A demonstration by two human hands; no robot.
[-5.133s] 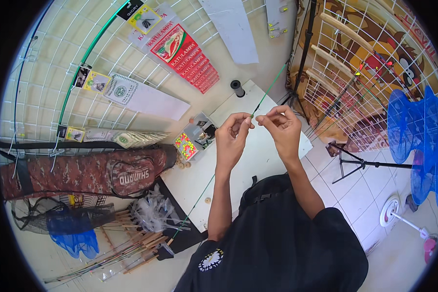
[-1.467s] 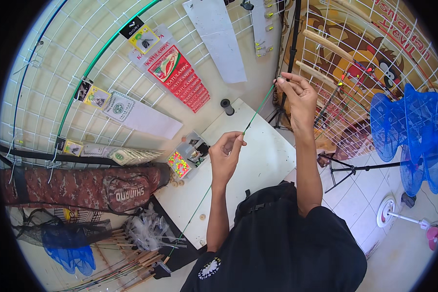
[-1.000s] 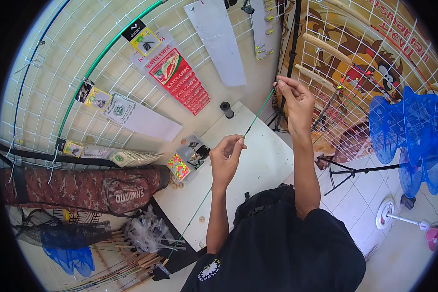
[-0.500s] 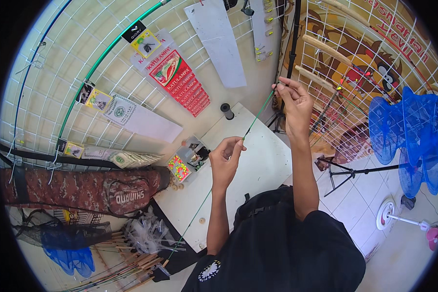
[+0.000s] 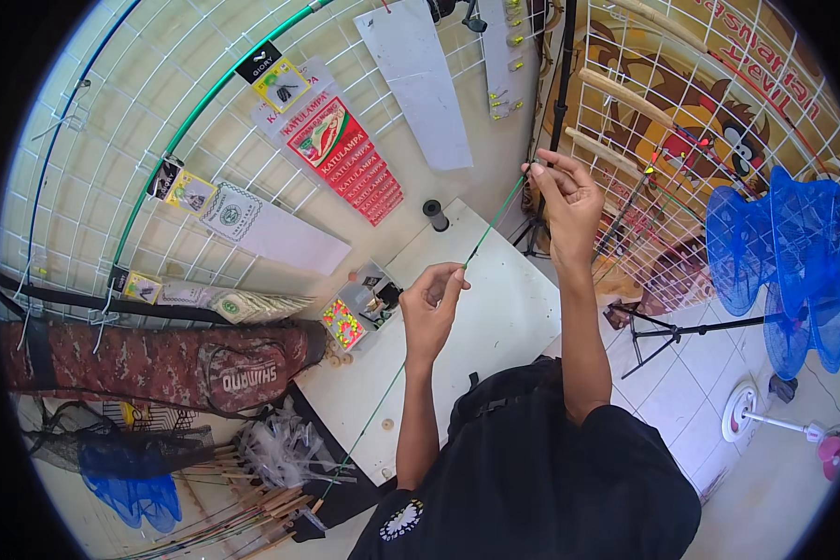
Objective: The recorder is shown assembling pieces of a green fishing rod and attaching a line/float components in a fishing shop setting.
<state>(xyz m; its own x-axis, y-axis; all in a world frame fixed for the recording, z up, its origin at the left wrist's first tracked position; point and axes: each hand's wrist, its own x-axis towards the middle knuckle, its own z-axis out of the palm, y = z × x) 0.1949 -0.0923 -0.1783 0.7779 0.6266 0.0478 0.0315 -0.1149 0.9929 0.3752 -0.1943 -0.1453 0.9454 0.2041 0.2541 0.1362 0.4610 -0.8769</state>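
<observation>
Raised and drawn away from the left hand (image 5: 431,313) since the earliest view, the right hand (image 5: 574,210) pinches a slender green fishing rod (image 5: 502,211) between thumb and index, past the upper-right edge of the white table (image 5: 509,308). Left fingers pinch it lower. Red printed packets (image 5: 345,168) hang nearby.

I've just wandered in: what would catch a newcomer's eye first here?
Probably the thin green rod, pinched over the white table by the left hand and, higher in the picture, the right hand. Next might come the bright blue mesh net at the far right and the reddish-brown camouflage bag at the left.
</observation>
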